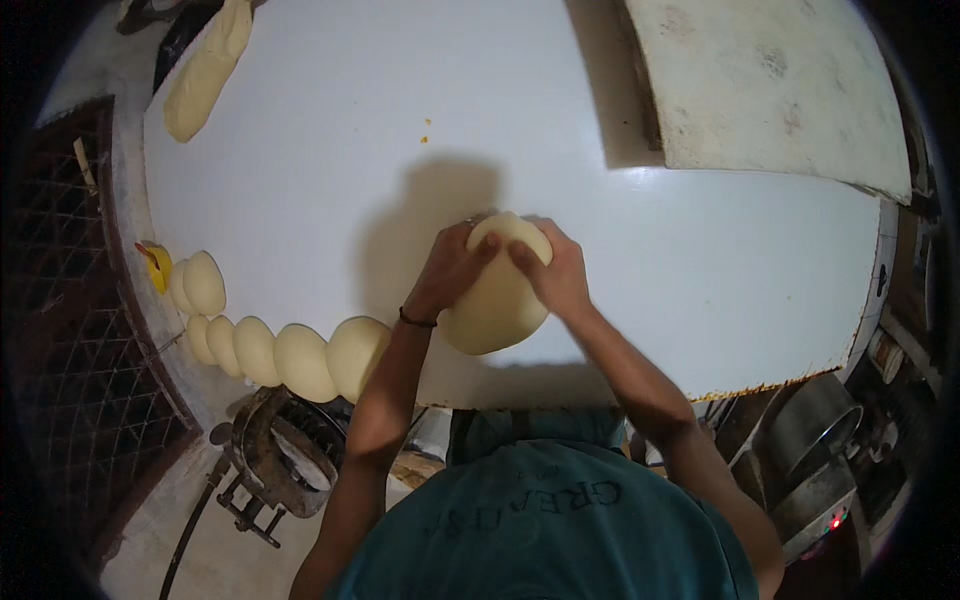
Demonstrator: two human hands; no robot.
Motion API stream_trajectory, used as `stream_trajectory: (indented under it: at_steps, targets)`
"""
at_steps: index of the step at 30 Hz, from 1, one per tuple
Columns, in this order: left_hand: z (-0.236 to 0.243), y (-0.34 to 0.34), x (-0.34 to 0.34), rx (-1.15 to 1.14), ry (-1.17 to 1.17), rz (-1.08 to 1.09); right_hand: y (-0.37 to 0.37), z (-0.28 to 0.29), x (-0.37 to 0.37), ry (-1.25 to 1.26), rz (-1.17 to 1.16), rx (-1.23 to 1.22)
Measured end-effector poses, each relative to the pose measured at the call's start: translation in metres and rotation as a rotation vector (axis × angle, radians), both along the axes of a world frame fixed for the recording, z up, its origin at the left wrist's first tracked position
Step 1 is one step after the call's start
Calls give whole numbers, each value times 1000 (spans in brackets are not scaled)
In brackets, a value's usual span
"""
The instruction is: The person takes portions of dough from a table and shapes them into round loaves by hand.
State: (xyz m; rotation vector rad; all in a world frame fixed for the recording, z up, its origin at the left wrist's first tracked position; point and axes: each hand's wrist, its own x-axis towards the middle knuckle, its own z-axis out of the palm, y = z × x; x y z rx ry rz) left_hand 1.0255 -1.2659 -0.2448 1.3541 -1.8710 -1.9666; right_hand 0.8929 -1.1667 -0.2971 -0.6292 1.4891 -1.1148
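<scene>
Dough ball (495, 305) between 2 hands (505, 265)

We have one view only, worn on the head, looking steeply down and forward over the near edge of the white tabletop (700, 280). It sits close above it; the fisheye bends the tabletop's edges toward the rim.

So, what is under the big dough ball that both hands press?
The dough ball lies on the white table. The left hand and right hand cover its top. The table surface beneath it is hidden.
</scene>
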Motion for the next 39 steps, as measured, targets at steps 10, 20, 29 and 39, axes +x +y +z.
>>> stream_trajectory:
  at_steps: [10,20,29,39]
  targets:
    - [188,56,21,-1173,490,42,23,252,-31,796,156,-1005]
    - [45,218,83,-598,-185,119,202,112,81,749,25,-176]
    - [28,172,62,-1173,-572,-61,159,73,77,1064,262,-57]
    - [9,34,44,-150,39,705,55,65,-24,406,-417,-66]
